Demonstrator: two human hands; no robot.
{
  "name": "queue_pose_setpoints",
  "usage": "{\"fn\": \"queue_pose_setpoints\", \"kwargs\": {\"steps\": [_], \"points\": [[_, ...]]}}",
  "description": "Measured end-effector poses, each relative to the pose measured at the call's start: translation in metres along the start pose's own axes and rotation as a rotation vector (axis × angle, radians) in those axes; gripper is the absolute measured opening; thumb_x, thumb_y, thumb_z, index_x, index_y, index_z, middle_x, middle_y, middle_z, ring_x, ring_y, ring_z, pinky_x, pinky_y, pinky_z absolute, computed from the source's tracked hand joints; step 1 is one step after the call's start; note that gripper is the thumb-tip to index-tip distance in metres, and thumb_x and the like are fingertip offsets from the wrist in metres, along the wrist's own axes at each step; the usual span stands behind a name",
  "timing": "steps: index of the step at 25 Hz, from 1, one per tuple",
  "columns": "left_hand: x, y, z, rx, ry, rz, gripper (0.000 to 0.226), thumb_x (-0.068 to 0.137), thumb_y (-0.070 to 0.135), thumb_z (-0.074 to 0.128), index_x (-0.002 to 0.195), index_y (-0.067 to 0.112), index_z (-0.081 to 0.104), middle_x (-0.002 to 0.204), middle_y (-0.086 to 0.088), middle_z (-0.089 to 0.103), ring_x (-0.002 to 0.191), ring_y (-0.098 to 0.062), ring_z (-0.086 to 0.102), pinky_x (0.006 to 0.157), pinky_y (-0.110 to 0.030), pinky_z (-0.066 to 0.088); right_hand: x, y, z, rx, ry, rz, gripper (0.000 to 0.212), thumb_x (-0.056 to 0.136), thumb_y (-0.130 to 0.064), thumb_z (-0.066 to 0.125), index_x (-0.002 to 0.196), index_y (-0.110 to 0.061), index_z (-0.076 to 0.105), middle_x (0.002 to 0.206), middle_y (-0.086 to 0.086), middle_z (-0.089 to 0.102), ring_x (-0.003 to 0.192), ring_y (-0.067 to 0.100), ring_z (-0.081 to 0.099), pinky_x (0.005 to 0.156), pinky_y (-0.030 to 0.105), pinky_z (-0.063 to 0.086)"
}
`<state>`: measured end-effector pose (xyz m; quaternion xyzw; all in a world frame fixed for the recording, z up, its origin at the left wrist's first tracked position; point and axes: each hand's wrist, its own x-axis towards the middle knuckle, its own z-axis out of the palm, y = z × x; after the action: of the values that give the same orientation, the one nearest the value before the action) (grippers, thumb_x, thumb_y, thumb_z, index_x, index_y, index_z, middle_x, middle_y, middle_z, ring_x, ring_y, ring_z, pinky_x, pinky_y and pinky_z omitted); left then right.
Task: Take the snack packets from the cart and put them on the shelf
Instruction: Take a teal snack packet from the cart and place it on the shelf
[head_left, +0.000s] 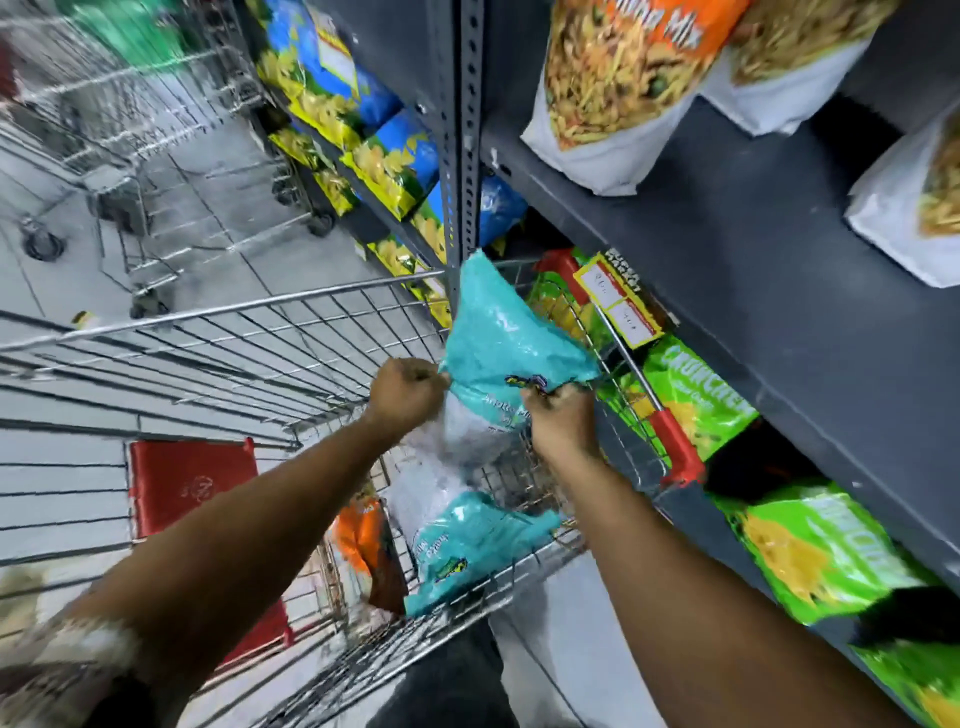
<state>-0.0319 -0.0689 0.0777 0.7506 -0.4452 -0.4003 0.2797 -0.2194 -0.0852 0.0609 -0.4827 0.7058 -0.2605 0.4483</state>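
A teal and white snack packet (501, 338) is held above the wire cart (218, 332), its top corner pointing up toward the shelf upright. My left hand (405, 392) grips its left lower edge and my right hand (563, 421) grips its right lower edge. A second teal packet (467, 551) lies in the cart's near compartment beside an orange packet (363, 545). The grey shelf (727, 249) at right carries white and orange mix packets (618, 88).
Green packets (810, 551) fill the lower shelf at right, behind the cart's red handle (675, 436). Blue and yellow packets (384, 156) line the shelf bay farther along. A second wire cart (119, 156) stands on the tiled floor at upper left. A red flap (192, 483) hangs in my cart.
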Motion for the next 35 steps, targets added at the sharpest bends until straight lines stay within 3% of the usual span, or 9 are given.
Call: {"fn": "queue_pose_setpoints", "kwargs": {"steps": [4,8,12,16,19,21,28,33,35], "points": [[-0.066,0.047,-0.024,-0.141,0.133,0.026,0.032,0.078,0.015,0.068,0.047,0.012,0.06,0.039,0.003,0.054,0.038,-0.01,0.048,0.046,-0.021,0.039,-0.047,-0.035,-0.059,0.125,-0.019,-0.31,0.024,0.08,-0.029,0.066,0.07,-0.008,0.059,0.078,0.015,0.072,0.079,0.027,0.067,0.069,0.045,0.05],[-0.128,0.117,-0.022,-0.523,0.079,0.069,0.016,0.076,0.005,0.066,0.061,0.007,0.064,0.075,-0.024,0.06,0.066,-0.03,0.057,0.063,-0.039,0.05,-0.099,-0.073,-0.138,0.349,0.086,-0.551,0.026,0.084,-0.033,0.058,0.062,-0.02,0.061,0.054,-0.014,0.057,0.058,-0.005,0.044,0.053,0.016,0.037],[-0.182,0.188,0.018,-0.612,0.006,0.149,0.011,0.077,0.006,0.065,0.066,0.006,0.063,0.082,-0.025,0.059,0.073,-0.034,0.056,0.07,-0.05,0.051,-0.127,-0.077,-0.219,0.446,0.163,-0.581,0.022,0.094,-0.021,0.051,0.088,-0.005,0.066,0.079,0.004,0.059,0.078,0.009,0.048,0.068,0.027,0.041],[-0.228,0.243,0.09,-0.624,-0.144,0.25,0.022,0.08,0.004,0.06,0.06,0.011,0.056,0.069,-0.015,0.049,0.054,-0.02,0.045,0.059,-0.034,0.038,-0.15,-0.039,-0.305,0.529,0.361,-0.581,0.021,0.094,-0.019,0.049,0.077,-0.015,0.06,0.069,-0.005,0.053,0.058,-0.006,0.042,0.057,0.017,0.038],[-0.26,0.268,0.145,-0.655,-0.296,0.261,0.011,0.083,0.002,0.057,0.072,0.004,0.059,0.071,-0.02,0.058,0.054,-0.023,0.056,0.052,-0.028,0.046,-0.171,0.0,-0.358,0.547,0.504,-0.572,0.017,0.095,-0.021,0.048,0.085,-0.017,0.061,0.073,-0.007,0.06,0.062,-0.006,0.049,0.06,0.016,0.043],[-0.288,0.283,0.193,-0.661,-0.378,0.256,0.019,0.083,0.004,0.059,0.066,0.01,0.063,0.071,-0.015,0.071,0.062,-0.025,0.067,0.058,-0.03,0.053,-0.189,0.033,-0.398,0.543,0.615,-0.535,0.018,0.095,-0.024,0.047,0.088,-0.018,0.062,0.08,-0.004,0.063,0.069,0.001,0.054,0.065,0.021,0.045],[-0.385,0.334,0.354,-0.633,-0.621,0.265,0.017,0.083,0.004,0.061,0.068,0.011,0.065,0.084,-0.021,0.061,0.078,-0.029,0.054,0.066,-0.037,0.041,-0.251,0.145,-0.521,0.627,0.991,-0.366,0.017,0.096,-0.031,0.046,0.095,-0.02,0.058,0.087,-0.003,0.062,0.081,0.01,0.054,0.068,0.017,0.044],[-0.428,0.358,0.433,-0.597,-0.783,0.231,0.014,0.083,0.005,0.064,0.073,0.014,0.065,0.089,-0.022,0.064,0.081,-0.03,0.056,0.069,-0.041,0.042,-0.281,0.196,-0.587,0.516,1.145,-0.286,0.024,0.096,-0.036,0.042,0.075,-0.025,0.049,0.073,-0.008,0.05,0.061,-0.006,0.046,0.058,0.016,0.036],[-0.437,0.365,0.451,-0.595,-0.833,0.204,0.016,0.085,0.004,0.063,0.072,0.015,0.065,0.094,-0.023,0.066,0.085,-0.031,0.058,0.074,-0.042,0.043,-0.284,0.211,-0.6,0.532,1.15,-0.287,0.022,0.096,-0.039,0.041,0.089,-0.024,0.056,0.082,-0.005,0.056,0.067,-0.006,0.049,0.062,0.015,0.039]]}}
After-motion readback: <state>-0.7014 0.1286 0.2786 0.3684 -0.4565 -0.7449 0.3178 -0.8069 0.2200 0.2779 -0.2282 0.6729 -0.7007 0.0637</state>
